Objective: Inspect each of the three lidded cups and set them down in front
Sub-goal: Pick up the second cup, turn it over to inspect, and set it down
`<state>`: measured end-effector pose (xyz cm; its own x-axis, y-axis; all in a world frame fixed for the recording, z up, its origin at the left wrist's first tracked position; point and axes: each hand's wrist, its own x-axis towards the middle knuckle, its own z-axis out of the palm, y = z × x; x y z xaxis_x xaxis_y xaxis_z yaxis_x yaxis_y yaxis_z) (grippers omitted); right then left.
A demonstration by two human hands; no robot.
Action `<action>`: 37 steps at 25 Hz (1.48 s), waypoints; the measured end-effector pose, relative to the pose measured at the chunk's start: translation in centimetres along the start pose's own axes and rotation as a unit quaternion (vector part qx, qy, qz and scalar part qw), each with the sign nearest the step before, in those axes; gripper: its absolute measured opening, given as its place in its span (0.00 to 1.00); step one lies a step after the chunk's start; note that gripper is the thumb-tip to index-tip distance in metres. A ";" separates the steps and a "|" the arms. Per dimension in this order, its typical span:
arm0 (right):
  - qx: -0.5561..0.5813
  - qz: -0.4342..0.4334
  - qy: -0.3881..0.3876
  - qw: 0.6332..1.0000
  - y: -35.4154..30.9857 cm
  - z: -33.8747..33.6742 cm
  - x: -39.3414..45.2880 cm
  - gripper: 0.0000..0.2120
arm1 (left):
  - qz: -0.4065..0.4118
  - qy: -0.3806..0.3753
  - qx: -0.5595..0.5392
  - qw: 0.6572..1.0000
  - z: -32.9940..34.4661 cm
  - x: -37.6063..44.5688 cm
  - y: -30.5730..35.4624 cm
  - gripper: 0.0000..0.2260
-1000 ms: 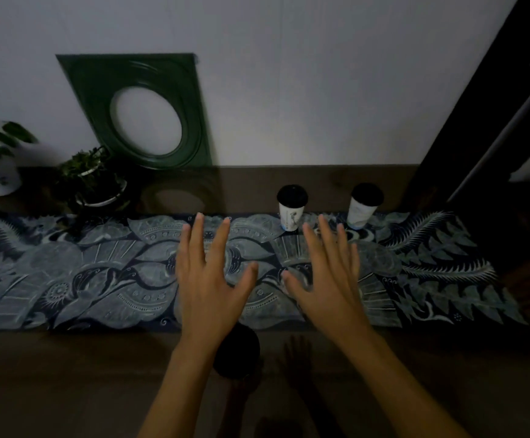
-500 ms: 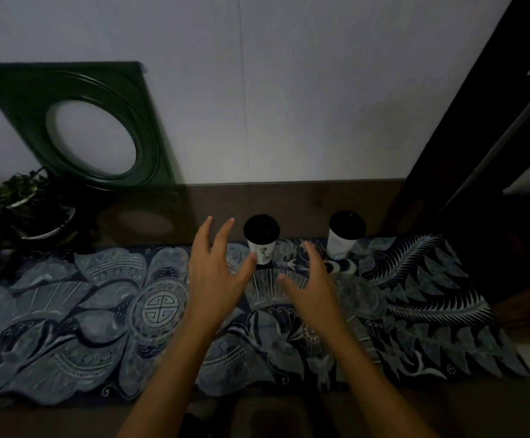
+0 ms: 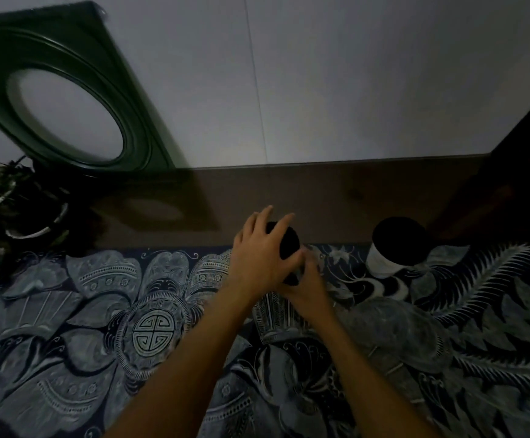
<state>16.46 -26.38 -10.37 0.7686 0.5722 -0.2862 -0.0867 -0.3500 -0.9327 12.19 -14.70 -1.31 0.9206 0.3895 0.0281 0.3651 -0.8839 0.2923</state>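
Note:
A white cup with a black lid stands at the far edge of the patterned cloth, mostly hidden by my hands. My left hand wraps its left side and lid, with fingers curled over the top. My right hand grips its lower right side from below. A second lidded cup, white with a black lid, stands upright to the right, untouched. The third cup is out of view.
A dark blue patterned cloth covers the brown table. A green frame with a round opening leans on the wall at back left. A potted plant stands at the left. A dark door frame rises at right.
Both hands have reached forward and closed around the middle cup, which they were only approaching before. The view has shifted forward, and the near cup has dropped out of sight.

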 end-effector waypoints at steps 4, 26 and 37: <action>-0.061 -0.041 -0.003 0.997 -0.4 1.8 1.9 0.34 | -0.005 0.009 0.016 1.000 1.4 0.6 -0.7 0.29; -0.345 -0.268 -0.106 0.893 -18.3 -4.3 -29.5 0.43 | -0.080 0.118 -0.555 0.819 -18.1 -26.0 3.1 0.16; -0.072 -0.136 -0.158 0.975 -18.7 -1.9 -40.2 0.30 | -0.009 0.136 -0.547 0.826 -20.1 -35.1 4.6 0.17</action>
<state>-11.60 -44.19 18.96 0.5153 0.8502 -0.1079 0.1998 -0.2416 -0.9496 -21.26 -27.25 18.24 0.7963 0.5760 0.1845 -0.1018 -0.1730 0.9796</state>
